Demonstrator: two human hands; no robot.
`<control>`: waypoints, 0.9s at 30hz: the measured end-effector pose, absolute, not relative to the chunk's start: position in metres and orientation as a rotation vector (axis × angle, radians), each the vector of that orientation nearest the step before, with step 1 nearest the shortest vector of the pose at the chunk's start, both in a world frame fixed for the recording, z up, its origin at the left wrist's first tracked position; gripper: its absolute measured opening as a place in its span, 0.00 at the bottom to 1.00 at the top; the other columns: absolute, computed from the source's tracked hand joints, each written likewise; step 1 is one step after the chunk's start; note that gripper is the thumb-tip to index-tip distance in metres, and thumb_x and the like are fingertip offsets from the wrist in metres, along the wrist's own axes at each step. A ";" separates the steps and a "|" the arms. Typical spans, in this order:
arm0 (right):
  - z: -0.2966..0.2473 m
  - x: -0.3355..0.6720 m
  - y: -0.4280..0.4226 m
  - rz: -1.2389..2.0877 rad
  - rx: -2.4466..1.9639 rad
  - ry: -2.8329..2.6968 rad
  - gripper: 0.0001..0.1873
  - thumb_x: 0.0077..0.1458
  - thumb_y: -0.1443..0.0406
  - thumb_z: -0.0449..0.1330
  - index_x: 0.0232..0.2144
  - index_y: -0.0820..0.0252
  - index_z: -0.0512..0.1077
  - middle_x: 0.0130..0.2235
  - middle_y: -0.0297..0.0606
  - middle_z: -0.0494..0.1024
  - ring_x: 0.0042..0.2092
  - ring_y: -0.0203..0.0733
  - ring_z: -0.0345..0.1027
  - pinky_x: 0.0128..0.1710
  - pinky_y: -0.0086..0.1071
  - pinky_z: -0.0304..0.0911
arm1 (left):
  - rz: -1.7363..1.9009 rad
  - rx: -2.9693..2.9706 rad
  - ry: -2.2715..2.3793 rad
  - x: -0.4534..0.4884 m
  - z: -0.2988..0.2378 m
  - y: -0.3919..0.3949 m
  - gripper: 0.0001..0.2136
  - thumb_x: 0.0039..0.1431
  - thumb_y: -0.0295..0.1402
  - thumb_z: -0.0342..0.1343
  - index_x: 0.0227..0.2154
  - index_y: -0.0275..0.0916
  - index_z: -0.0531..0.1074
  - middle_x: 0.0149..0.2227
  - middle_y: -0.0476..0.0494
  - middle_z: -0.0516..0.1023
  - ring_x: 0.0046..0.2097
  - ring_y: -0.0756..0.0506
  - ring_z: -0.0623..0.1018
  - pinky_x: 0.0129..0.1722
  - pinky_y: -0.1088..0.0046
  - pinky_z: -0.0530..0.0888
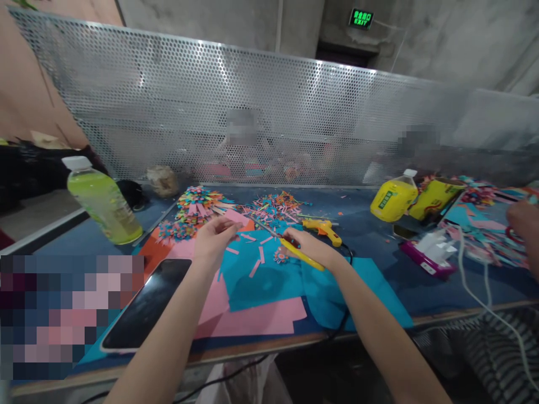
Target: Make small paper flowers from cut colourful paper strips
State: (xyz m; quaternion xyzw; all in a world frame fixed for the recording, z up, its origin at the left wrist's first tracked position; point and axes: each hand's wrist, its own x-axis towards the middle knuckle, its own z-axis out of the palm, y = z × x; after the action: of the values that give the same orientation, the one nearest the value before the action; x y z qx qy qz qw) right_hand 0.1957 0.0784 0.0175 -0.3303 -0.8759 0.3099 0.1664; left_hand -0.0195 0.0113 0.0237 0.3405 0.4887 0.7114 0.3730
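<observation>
I see the pink paper (236, 217) above the counter (353, 206), pinched in the fingers of my left hand (215, 235). My right hand (310, 244) has its fingers closed around the yellow-handled scissors (304, 257), blades towards the paper. Beneath, pink strips (255, 267) litter a blue sheet (256, 292); a yellow glue gun (322, 227) lies just beyond my right hand.
</observation>
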 end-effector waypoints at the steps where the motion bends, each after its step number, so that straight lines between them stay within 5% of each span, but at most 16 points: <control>1: 0.018 0.195 0.078 0.879 -0.935 -2.505 0.17 0.46 0.52 0.56 0.32 0.59 0.63 0.29 0.33 0.68 0.29 0.34 0.60 0.27 0.28 0.56 | 1.837 0.868 1.252 -0.019 0.024 0.011 0.13 0.28 0.33 0.66 0.19 0.34 0.69 0.19 0.53 0.70 0.20 0.56 0.68 0.21 0.80 0.67; 27: 0.020 0.189 0.071 0.890 -0.910 -2.487 0.21 0.44 0.48 0.56 0.29 0.60 0.63 0.30 0.34 0.68 0.30 0.35 0.60 0.28 0.28 0.56 | 1.800 0.812 1.204 -0.014 0.021 0.012 0.23 0.27 0.27 0.67 0.28 0.38 0.60 0.19 0.55 0.73 0.18 0.54 0.71 0.17 0.82 0.68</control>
State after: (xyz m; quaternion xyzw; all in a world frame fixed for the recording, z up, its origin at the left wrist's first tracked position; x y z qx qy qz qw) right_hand 0.1890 0.0705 0.0195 -0.3206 -0.8769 0.3136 0.1729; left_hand -0.0136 0.0116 0.0210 0.3213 0.4766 0.7124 0.4025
